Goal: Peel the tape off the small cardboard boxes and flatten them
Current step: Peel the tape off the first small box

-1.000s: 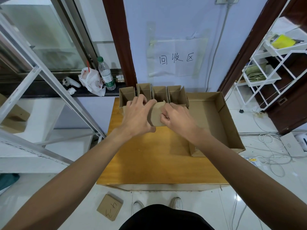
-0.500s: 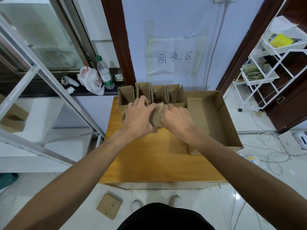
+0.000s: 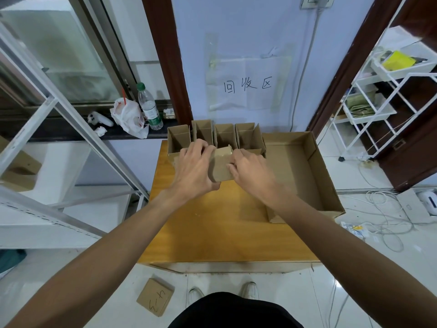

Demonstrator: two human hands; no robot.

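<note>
A small box (image 3: 221, 165) of plain brown corrugated cardboard sits at the far middle of the counter (image 3: 212, 223), smooth honey-coloured wood. The left hand (image 3: 194, 169) wraps its left side, its grip closed on the box; the right hand (image 3: 251, 172) pinches at the box's right edge, grip closed there, though whether it holds tape is too small to tell. At 12 o'clock stands a row of open boxes (image 3: 214, 137), matte brown, flaps upright. At 3 o'clock lies a large shallow cardboard tray (image 3: 316, 166). On the wall at 12 a taped paper sign (image 3: 247, 85) reads "回收区". On the floor at 7 o'clock a flat cardboard piece (image 3: 155, 299) bears handwritten "4-3"
</note>
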